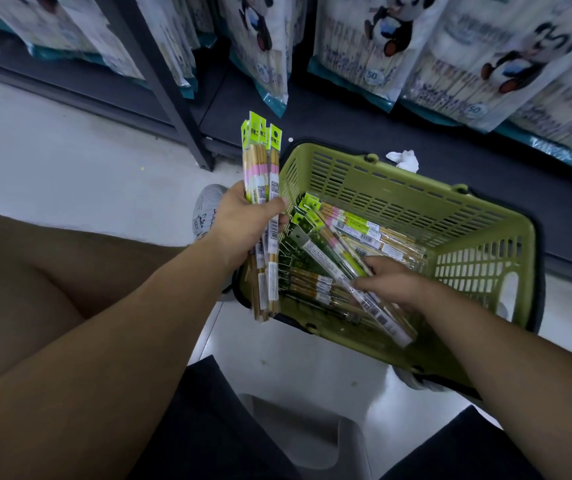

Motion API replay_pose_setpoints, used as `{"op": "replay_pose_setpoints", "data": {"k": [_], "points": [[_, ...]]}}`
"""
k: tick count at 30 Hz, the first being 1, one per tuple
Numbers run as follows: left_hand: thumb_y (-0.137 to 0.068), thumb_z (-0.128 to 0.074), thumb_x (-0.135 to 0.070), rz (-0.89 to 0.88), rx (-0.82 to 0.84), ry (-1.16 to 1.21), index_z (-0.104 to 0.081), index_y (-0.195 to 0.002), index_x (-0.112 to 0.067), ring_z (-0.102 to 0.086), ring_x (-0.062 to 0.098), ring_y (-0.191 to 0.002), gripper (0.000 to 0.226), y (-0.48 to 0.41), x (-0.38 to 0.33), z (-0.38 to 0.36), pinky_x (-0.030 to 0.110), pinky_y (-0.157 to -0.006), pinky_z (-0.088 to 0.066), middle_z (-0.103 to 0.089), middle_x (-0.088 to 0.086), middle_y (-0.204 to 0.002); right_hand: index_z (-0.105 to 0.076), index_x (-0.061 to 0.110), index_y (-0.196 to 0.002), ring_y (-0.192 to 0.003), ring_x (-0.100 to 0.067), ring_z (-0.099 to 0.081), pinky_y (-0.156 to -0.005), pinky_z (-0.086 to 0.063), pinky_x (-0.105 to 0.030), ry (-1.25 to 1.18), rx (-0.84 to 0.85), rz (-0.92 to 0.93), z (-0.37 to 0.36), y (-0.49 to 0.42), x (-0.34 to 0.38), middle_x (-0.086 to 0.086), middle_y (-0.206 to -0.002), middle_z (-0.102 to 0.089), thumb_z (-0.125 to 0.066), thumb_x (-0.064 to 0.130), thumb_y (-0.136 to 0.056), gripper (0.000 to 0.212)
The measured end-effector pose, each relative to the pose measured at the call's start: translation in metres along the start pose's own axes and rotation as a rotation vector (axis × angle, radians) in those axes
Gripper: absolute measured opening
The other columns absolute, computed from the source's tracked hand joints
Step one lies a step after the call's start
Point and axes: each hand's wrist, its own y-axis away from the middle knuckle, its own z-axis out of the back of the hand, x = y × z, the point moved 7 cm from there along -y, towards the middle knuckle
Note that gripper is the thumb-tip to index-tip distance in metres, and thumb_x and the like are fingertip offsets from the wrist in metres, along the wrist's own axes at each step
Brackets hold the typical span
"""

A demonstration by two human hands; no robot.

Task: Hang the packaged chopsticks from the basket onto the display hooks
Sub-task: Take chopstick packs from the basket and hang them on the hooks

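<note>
- My left hand (pixel 243 220) is clenching a fanned bundle of clear-plastic chopstick packs with neon-green header cards (pixel 262 188), holding it upright just beside the left rim of the slatted olive-green plastic basket (pixel 398 199) on the floor.
- My right hand (pixel 390 282) is reaching into the basket, fingers (pixel 364 284) resting on one long clear pack with a white label strip (pixel 343 275); I cannot tell if they are closing around it or only pressing on it.
- Risk: the bundle is splaying at the top, so a pack may be slipping out of my grip if I am adding another one-handed.
- Risk: the loose chopstick packs in the basket (pixel 350 223) are lying crossed over each other, so the one I am lifting may be snagging a neighbour and dragging it over the rim.
- Risk: header cards are pointing different ways, so I judge the hang holes will not be lining up for the hooks.
- No empty hooks are showing here; only large panda-printed bags (pixel 357 46) are hanging above, so finding the right hook is looking uncertain.
</note>
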Motion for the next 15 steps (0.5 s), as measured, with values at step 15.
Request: {"op": "replay_pose_setpoints", "data": {"k": [15], "points": [[-0.098,-0.066,-0.004,0.03,0.136,0.371,-0.062,-0.132,0.001,-0.069,0.041,-0.113,0.034,0.031,-0.003,-0.055,0.052,-0.098,-0.057,-0.07,0.026,-0.125,-0.066,0.035,-0.111,-0.084,-0.009,-0.073,-0.084,-0.061,-0.037,-0.389,-0.403,0.325,0.017,0.072,0.148,0.009,-0.097,-0.076,-0.068,0.029,-0.093,0.02]]}}
